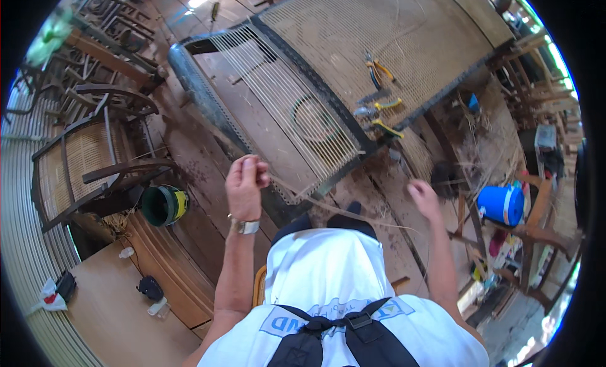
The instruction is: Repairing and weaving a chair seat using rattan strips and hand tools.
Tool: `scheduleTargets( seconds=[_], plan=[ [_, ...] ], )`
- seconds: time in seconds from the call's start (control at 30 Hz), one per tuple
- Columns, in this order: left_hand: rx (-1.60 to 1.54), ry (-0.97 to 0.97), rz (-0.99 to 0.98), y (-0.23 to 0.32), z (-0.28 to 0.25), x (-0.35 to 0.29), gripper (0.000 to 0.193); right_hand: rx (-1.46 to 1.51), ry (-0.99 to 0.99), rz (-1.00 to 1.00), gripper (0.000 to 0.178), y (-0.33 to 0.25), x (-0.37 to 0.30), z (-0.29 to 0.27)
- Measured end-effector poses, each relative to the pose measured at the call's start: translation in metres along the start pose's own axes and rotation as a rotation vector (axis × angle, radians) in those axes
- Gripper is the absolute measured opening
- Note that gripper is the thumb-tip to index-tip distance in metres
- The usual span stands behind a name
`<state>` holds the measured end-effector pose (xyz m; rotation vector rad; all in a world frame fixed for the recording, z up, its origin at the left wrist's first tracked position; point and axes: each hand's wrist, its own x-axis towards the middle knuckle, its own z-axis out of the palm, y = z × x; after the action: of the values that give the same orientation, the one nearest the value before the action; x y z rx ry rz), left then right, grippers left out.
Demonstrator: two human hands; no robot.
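Note:
My left hand (247, 177) is closed in a pinch on a thin, pale cane strand (328, 207), just above the near left corner of a dark wooden frame (297, 64). From there the strand trails rightward past my knees and curls near my right forearm. My right hand (425, 200) hangs apart from the frame with its fingers curled in; anything between them is too small to make out. Parallel cane strands (284, 83) stretch across the frame's near section, above the floor. The far section carries a woven cane mesh (328, 39).
Pliers with yellow handles (386, 106) and other pliers (380, 70) lie on the mesh. A cane-seated chair (66, 162) and a green bucket (161, 206) stand left. A wooden board (120, 297) lies lower left. A blue cooler (502, 204) sits among chair frames on the right.

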<state>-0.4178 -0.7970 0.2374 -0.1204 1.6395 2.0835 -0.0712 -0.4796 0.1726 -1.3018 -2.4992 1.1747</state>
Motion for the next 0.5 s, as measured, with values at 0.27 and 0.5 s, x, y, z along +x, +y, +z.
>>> scheduleTargets(
  seconds=[0.27, 0.5],
  plan=[
    [-0.042, -0.467, -0.185, -0.043, 0.058, -0.03, 0.015, 0.87, -0.36, -0.063, 0.03, -0.193, -0.027, 0.108],
    [0.01, -0.332, -0.138, -0.052, 0.076, -0.009, 0.013, 0.849, -0.55, 0.15, 0.015, -0.154, -0.029, 0.08]
  ],
)
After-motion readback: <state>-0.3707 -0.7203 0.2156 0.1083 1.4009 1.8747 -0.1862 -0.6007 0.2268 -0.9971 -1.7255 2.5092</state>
